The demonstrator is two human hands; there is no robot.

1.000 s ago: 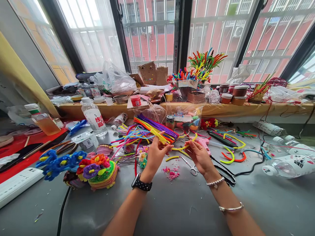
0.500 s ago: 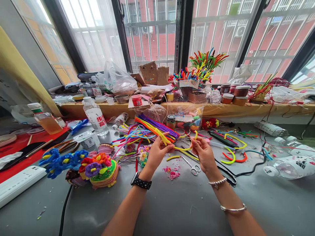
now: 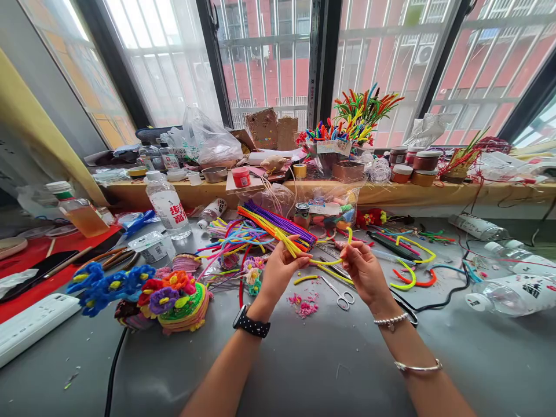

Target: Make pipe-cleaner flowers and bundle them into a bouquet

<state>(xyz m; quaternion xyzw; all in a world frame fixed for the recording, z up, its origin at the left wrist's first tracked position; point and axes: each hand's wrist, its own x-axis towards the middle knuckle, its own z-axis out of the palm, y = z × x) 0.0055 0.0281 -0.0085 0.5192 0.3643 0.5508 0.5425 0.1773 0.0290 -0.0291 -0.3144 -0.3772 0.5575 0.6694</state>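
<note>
A yellow pipe cleaner (image 3: pixel 325 263) stretches between my two hands above the grey table. My left hand (image 3: pixel 282 269) is closed on one stretch of it, with yellow lengths sticking up past the fingers. Thumb and fingertips of my right hand (image 3: pixel 362 269) pinch the other end, whose tip curls upward. Beneath and between the hands lie small scissors (image 3: pixel 339 293), a short yellow piece (image 3: pixel 306 279) and pink fluff scraps (image 3: pixel 305 305). Just behind my left hand rests a bundle of purple and orange pipe cleaners (image 3: pixel 282 223).
Pipe-cleaner flowers (image 3: pixel 167 295) stand at left, near a water bottle (image 3: pixel 167 205) and a white power strip (image 3: pixel 35 324). Bent neon pieces (image 3: pixel 410 275), a black cable (image 3: pixel 452 298) and a lying bottle (image 3: pixel 512 295) are at right. Jars (image 3: pixel 423 168) line the sill.
My right hand has shifted slightly right, drawing the yellow pipe cleaner a little straighter. The left hand has barely moved and keeps its hold.
</note>
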